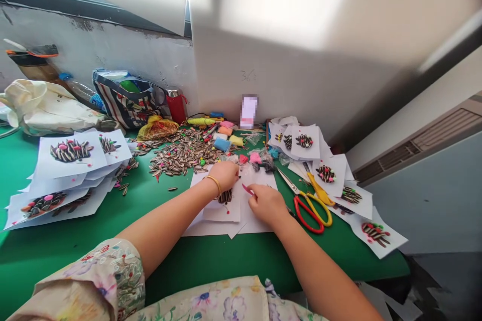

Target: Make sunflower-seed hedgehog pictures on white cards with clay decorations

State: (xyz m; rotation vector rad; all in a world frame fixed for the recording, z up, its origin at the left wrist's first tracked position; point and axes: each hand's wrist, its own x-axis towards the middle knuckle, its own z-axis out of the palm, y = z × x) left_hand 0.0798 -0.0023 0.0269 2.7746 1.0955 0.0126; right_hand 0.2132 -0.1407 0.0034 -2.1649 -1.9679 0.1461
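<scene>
My left hand (pixel 224 175), with a gold bangle at the wrist, is closed in a pinch above a white paper card (pixel 229 214). A tiny dark bit shows at its fingertips, too small to name. Under this hand, striped sunflower seeds (pixel 225 195) form a cluster on the card, with small red dots below it. My right hand (pixel 269 204) is closed around a thin pink stick (pixel 247 189), just right of the card. More white sheets (pixel 211 229) lie beneath the card. Beyond my hands are lumps of pink clay (pixel 255 157) and black clay (pixel 268 166) in clear wrap.
A pile of loose sunflower seeds (pixel 181 153) spreads at the back left. Seed-decorated cards lie in stacks at left (pixel 75 170) and right (pixel 331 168). Red-and-yellow-handled scissors (pixel 309 210) rest right of my right hand. A red bottle (pixel 175 106) and striped bag (pixel 126 100) stand by the wall.
</scene>
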